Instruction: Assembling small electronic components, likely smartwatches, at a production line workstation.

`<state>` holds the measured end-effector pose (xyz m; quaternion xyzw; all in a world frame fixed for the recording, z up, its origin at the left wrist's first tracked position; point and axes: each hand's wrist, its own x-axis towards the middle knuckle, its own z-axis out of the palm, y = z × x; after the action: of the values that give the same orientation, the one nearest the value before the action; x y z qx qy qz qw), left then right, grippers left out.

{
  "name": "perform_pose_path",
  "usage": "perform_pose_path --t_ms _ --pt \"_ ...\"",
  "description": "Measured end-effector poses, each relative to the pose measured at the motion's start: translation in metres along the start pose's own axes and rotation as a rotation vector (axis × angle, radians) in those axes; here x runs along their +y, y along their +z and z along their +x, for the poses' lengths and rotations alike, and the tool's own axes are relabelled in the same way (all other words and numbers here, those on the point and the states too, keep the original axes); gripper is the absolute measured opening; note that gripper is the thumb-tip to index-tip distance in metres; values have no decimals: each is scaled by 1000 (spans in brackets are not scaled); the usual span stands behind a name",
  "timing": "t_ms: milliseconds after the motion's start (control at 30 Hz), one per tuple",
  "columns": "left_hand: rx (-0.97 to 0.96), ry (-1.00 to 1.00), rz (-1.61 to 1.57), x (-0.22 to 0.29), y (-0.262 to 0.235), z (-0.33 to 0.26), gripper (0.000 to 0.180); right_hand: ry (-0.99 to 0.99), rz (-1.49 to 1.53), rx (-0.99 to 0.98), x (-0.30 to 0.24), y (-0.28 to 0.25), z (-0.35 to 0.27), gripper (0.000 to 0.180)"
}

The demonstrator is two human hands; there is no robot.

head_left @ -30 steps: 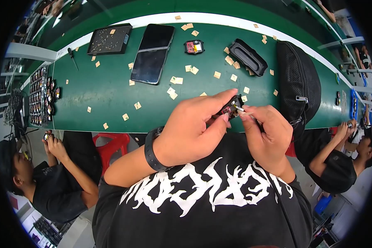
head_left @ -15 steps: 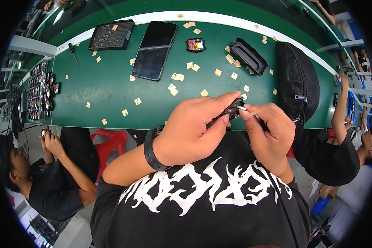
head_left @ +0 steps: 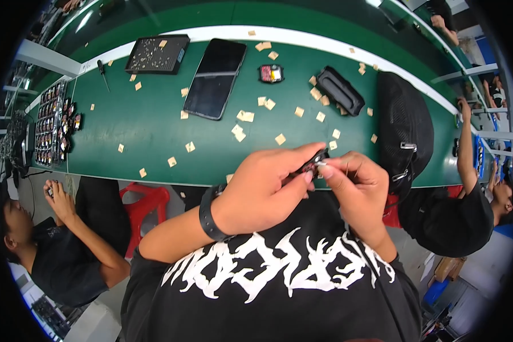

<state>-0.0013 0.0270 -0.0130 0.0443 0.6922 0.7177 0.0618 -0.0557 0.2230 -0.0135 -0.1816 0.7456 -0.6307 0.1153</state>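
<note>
My left hand (head_left: 259, 191) is closed around a small black watch case (head_left: 320, 156), with its thumb and forefinger along the sides. Some red circuit board shows inside the case. Close against it, my right hand (head_left: 360, 185) pinches a small silvery piece (head_left: 321, 164) between thumb and forefinger, its tip at the case's inside. The fingers cover most of this piece, so its kind cannot be made out. Farther up the green table lies another open watch case (head_left: 271, 73) with a red board and a yellow-and-white part.
Small tan squares (head_left: 280, 139) lie scattered about. Around them are a dark phone (head_left: 215, 80), a black parts tray (head_left: 157, 55), a screwdriver (head_left: 101, 68), a long black holder (head_left: 340, 91), a black mesh bag (head_left: 406, 125) and, far left, a tray of watch cases (head_left: 51, 122). People sit on both sides.
My right hand has moved left, and its fingertips now cover more of the silvery piece at the watch case. The whole view has shifted slightly.
</note>
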Motion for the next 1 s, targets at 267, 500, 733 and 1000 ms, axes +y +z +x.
perform_pose_path --t_ms 267,500,733,1000 --pt "-52 10 11 -2 -5 -7 45 320 621 6 -1 7 11 25" --pt "-46 -240 -525 -3 -12 -5 43 350 461 -111 -1 5 14 27" --pt "-71 -196 -494 18 -23 -12 47 -654 -542 -290 -17 -16 27 49" --pt "-32 -53 -238 35 -34 -25 48 -798 -739 -381 -31 -5 23 57"
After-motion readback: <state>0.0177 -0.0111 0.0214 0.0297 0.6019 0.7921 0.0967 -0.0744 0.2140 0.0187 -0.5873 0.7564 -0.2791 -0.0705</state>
